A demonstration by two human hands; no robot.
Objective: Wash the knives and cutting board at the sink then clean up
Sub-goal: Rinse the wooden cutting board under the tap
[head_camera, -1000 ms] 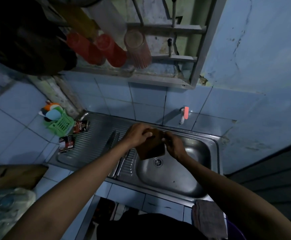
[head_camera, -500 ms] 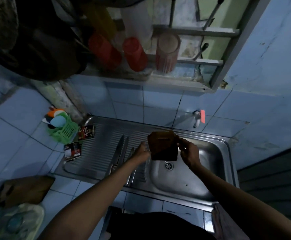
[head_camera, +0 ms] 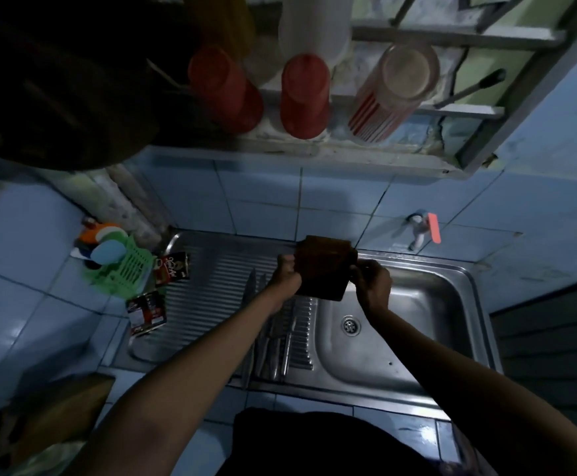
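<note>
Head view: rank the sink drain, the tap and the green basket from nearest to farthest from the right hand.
1. Sink drain: in the basin, just below the right hand.
2. Tap: on the tiled wall, up and to its right; close to the drain's distance, hard to separate.
3. Green basket: far left, beyond the drainboard.

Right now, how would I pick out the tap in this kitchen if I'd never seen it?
Start at the steel sink and look up the blue tiled wall behind its basin. The tap sticks out of a tile there, up and to the right of the cutting board being held. It is small and pale with a bright pink-red handle, the only fitting on those tiles.
</note>
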